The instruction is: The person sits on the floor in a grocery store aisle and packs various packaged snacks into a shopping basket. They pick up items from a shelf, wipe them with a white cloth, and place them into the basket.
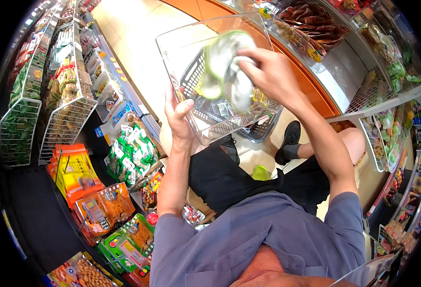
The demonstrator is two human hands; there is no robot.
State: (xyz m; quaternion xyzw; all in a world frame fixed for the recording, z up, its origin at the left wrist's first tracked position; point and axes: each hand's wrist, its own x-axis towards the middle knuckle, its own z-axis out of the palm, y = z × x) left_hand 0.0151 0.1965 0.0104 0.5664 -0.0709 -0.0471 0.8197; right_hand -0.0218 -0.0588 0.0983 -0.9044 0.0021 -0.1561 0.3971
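My left hand [179, 114] grips the side wall of a clear plastic bin [232, 130], thumb inside and fingers outside. The bin is tilted in front of me, above my knees. My right hand [269, 70] pinches a white cloth with a green edge [228, 53], which is blurred and hangs in folds over the bin. Whether the cloth touches the plastic, I cannot tell. Through the clear wall shows a dark shopping basket [268, 129] on the floor, with wrapped packages [219, 109] lying in it.
White wire racks of packaged snacks [68, 107] line the left. Orange and yellow bags [75, 168] hang from hooks nearer me, beside a heap of green-and-white packets [133, 150]. A shelf unit with an orange base [303, 82] stands to the right. A lime-green object [261, 173] is between my legs.
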